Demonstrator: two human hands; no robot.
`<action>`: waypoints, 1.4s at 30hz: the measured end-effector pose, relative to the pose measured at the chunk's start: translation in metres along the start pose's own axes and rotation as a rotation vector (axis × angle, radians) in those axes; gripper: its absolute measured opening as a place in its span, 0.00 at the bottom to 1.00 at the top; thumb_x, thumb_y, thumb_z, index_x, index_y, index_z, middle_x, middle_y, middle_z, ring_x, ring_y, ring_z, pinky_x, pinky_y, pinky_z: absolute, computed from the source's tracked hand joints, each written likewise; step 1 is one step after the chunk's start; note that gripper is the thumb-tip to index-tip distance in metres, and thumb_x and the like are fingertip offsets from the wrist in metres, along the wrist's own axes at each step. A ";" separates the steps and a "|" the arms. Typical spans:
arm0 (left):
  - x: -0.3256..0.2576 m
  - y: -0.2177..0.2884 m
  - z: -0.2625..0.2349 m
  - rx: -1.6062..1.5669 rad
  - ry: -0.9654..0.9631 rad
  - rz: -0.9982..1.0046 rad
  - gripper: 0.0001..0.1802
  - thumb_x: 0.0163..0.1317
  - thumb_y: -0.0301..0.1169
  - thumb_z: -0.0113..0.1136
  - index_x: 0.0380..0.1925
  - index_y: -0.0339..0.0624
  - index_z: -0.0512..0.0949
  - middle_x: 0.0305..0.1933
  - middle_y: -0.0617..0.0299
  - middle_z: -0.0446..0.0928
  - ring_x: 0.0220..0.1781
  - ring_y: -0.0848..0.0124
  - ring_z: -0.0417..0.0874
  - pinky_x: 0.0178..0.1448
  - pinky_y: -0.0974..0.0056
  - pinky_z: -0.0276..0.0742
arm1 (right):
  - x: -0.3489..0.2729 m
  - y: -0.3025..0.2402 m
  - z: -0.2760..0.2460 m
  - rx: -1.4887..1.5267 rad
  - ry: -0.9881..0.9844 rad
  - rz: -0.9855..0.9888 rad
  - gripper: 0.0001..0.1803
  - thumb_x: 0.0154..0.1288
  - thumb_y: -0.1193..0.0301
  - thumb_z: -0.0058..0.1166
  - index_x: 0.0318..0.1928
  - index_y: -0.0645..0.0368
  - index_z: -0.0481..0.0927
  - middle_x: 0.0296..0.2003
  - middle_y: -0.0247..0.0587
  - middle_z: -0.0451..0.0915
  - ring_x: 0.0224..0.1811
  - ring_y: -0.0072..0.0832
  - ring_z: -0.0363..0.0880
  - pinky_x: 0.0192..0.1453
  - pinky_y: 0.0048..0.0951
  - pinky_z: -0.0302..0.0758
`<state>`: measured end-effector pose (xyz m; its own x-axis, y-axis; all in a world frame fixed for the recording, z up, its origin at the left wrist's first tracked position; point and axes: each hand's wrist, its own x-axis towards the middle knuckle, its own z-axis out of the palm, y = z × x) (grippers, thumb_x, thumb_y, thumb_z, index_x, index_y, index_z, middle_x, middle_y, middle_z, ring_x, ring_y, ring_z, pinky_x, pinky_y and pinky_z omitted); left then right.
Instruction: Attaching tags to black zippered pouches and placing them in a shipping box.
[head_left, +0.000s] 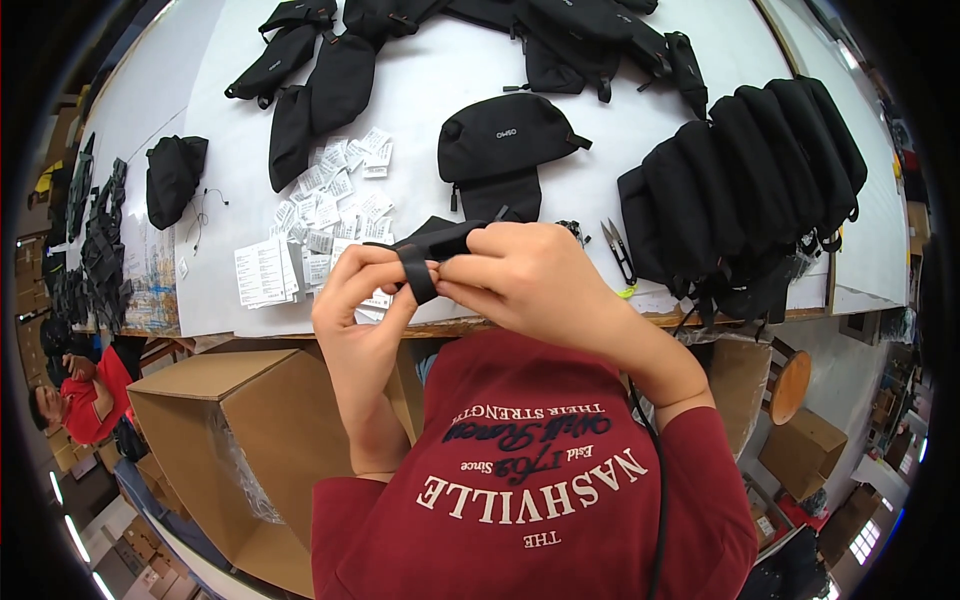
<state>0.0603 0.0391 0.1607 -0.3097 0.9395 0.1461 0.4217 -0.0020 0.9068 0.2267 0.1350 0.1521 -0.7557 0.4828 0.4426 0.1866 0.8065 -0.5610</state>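
Landmark: the black strap (420, 272), being held just above the near edge of the white counter (450, 80); all places below are told from it.
Left hand (365, 290): it is touching the strap from the left, its grip pinched together on the strap, with a fingertip and thumb pressing its lower end.
Right hand (530, 280): it is pressing on the strap from the right, its grip closed on the strap, the fingers curling over the dark fabric that runs up behind the strap.
Strap: it is standing nearly upright between the two hands, its upper end joining a flat black fabric piece (440, 236) that is showing above the fingers.
Paper tags (335, 200): a loose heap of small white printed tags is lying on the counter just beyond and left of the strap.
Black pouch (505, 135): it is lying flat on the counter straight beyond the strap.
Thread snips (620, 250): they are lying on the counter to the right of the strap, just past the right hand.
Row of black bags (750, 180): they are leaning one against another, farther right of the strap than the snips.
Cardboard box (250, 440): it is standing open on the floor, below and left of the strap, under the counter edge.
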 end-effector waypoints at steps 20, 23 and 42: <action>-0.009 0.047 0.019 -0.419 -0.034 -0.138 0.05 0.56 0.17 0.61 0.32 0.35 0.77 0.17 0.77 0.65 0.19 0.90 0.56 0.24 0.78 0.44 | -0.022 -0.010 -0.016 1.330 0.256 0.504 0.05 0.68 0.75 0.51 0.43 0.61 0.75 0.32 0.34 0.77 0.37 0.19 0.75 0.42 0.21 0.70; -0.010 0.052 0.019 -0.501 0.039 -0.205 0.05 0.56 0.17 0.61 0.33 0.34 0.78 0.15 0.77 0.64 0.17 0.90 0.55 0.23 0.77 0.43 | -0.019 -0.004 -0.017 0.724 0.047 0.384 0.06 0.64 0.75 0.54 0.42 0.60 0.78 0.33 0.34 0.78 0.37 0.21 0.75 0.44 0.23 0.71; -0.022 0.039 0.003 -0.614 0.146 -0.036 0.06 0.52 0.20 0.65 0.29 0.35 0.78 0.22 0.68 0.77 0.19 0.88 0.63 0.25 0.79 0.53 | 0.003 0.005 0.015 0.284 -0.317 -0.196 0.09 0.60 0.62 0.59 0.36 0.53 0.82 0.54 0.38 0.73 0.65 0.41 0.62 0.69 0.44 0.58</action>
<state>0.0859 0.0196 0.1920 -0.4464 0.8862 0.1242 -0.1436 -0.2080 0.9675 0.2157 0.1355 0.1398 -0.9222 0.1670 0.3488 -0.1248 0.7252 -0.6771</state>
